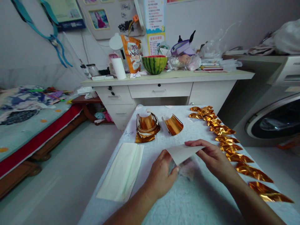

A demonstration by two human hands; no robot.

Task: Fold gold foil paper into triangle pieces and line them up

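Note:
A sheet of paper (pixel 184 153), its pale side up, is held above the table between my hands. My left hand (pixel 161 173) grips its left corner, with the fingers partly behind the sheet. My right hand (pixel 212 157) pinches the right end between thumb and fingers. Beyond them lie a stack of curled gold foil paper (pixel 146 126) and a separate curled gold sheet (pixel 173 124). Folded gold foil pieces (pixel 228 139) with pointed ends run in a row down the right side. To the left is a flat stack of pale paper (pixel 120 172).
The table wears a pale cloth (pixel 150 209). Behind it stands a white desk (pixel 161 80) bearing a watermelon half (pixel 154 64), an orange pouch (pixel 131 53) and a white roll (pixel 118 68). A bed (pixel 47 125) is on the left, a washing machine (pixel 269 103) on the right.

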